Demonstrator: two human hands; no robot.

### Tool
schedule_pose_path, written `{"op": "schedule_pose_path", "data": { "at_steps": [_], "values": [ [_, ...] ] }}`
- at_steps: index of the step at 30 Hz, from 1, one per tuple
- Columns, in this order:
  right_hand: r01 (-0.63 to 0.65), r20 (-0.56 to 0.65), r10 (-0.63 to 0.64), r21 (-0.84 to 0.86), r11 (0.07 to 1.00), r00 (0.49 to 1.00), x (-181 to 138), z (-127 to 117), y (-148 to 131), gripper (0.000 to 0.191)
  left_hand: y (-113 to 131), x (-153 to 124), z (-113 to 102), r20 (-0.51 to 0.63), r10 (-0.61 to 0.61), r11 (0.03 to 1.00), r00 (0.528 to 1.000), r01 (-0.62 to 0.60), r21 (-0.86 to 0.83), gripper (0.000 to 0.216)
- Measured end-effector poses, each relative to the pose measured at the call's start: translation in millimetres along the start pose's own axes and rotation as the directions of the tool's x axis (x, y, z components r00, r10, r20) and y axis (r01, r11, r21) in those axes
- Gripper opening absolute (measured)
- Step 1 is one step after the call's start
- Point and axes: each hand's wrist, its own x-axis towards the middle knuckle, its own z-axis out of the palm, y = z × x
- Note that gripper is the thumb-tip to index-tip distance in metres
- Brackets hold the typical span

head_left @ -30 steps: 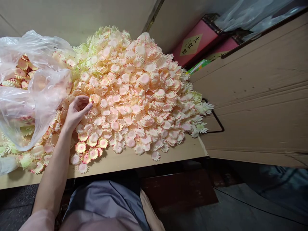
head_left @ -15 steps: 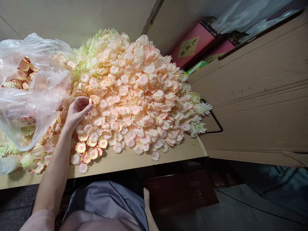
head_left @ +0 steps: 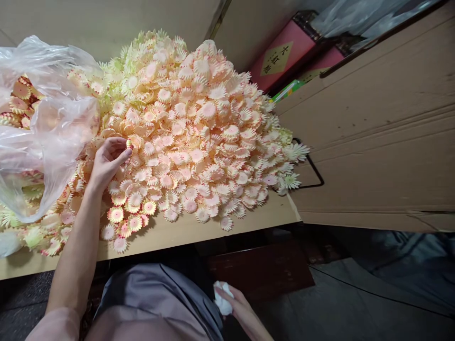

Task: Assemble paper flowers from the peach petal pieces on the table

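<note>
A big heap of pale pink and cream paper flowers (head_left: 192,137) covers the wooden table (head_left: 199,234). My left hand (head_left: 106,163) rests on the heap's left side, its fingers curled and pinching one small flower (head_left: 132,143). My right hand (head_left: 236,305) is low by my lap, below the table edge, closed on a crumpled white wad (head_left: 223,296). A clear plastic bag (head_left: 42,128) with more flowers lies just left of my left hand.
A large cardboard sheet (head_left: 384,137) stands to the right of the table. Pink boxes (head_left: 280,57) sit behind it at the upper right. A dark stool or box (head_left: 259,270) is under the table. A black wire handle (head_left: 314,170) pokes out by the heap.
My right hand has come into view at the bottom, holding a white wad. My left hand stays pinched on the flower; the view shifted slightly.
</note>
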Motion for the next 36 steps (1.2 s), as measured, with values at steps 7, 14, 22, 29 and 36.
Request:
{"op": "schedule_pose_path", "data": {
  "at_steps": [7,14,22,29,36],
  "values": [
    [0.184,-0.098,-0.158,0.417,0.89,0.983,9,-2,-26,0.04,0,0,0,-0.02,-0.011,1.0,1.0,0.011,-0.01,0.035],
    [0.227,0.031,-0.27,0.457,0.86,0.962,-17,39,-82,0.033,0,0,-1,-0.013,0.026,0.999,1.0,-0.025,0.026,0.033],
    [0.154,0.174,-0.322,0.612,0.776,0.931,-66,89,-110,0.033,-2,1,-1,-0.014,-0.008,1.0,1.0,0.008,0.006,0.034],
    [0.241,0.247,-0.532,0.688,0.685,0.81,-87,124,-143,0.032,0,1,0,-0.019,0.014,1.0,1.0,-0.014,0.026,0.037],
    [0.249,0.407,-0.606,0.651,0.717,0.683,-97,152,-165,0.037,-4,1,-2,-0.021,0.015,1.0,1.0,-0.015,0.016,0.036]
  ]
}}
